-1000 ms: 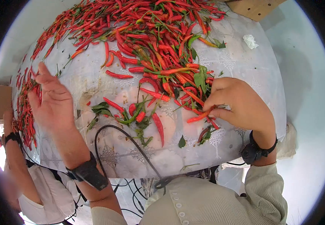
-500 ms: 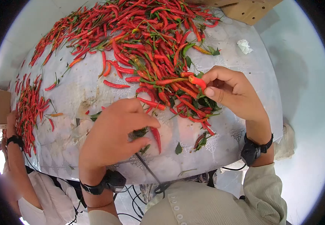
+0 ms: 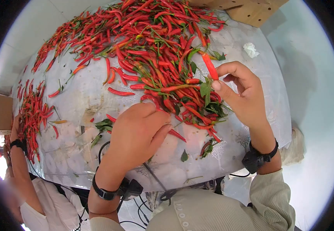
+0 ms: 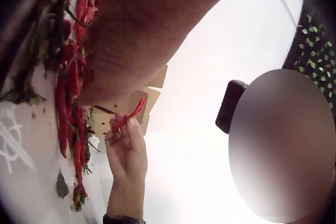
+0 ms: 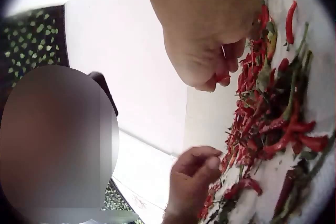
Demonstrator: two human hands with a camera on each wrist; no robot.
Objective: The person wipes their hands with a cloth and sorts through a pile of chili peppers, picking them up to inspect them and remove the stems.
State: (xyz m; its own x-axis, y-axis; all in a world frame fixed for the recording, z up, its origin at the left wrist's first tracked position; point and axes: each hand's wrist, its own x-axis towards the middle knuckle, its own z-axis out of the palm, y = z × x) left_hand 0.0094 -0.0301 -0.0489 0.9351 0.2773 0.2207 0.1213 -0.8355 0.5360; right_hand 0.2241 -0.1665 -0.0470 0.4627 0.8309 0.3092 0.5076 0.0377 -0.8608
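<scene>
Between thumb and fingers, my right hand (image 3: 246, 90) pinches a red chili (image 3: 210, 66) that points up, its stem end hidden. The left wrist view also shows this chili (image 4: 137, 109) in the right hand (image 4: 127, 148). My left hand (image 3: 136, 133) is low over the near side of the chili pile (image 3: 167, 50), back of the hand up. Its thumb and fingers are bent together at a red chili (image 3: 177, 135), which sticks out beside the thumb. In the right wrist view the left hand (image 5: 194, 176) is beside the pile.
Green leaves (image 3: 205, 90) lie among the chilies by my right hand. A second pile (image 3: 32, 115) lies at the left, near another person's arm (image 3: 18, 154). A cardboard box (image 3: 255, 11) and crumpled white paper (image 3: 250, 50) are at the far right. A cable (image 3: 157, 179) crosses the near edge.
My left hand has come from the left to the near chilies, and the chili beside it has turned. My right hand has risen from the pile's near edge, holding a chili now tipped upward.
</scene>
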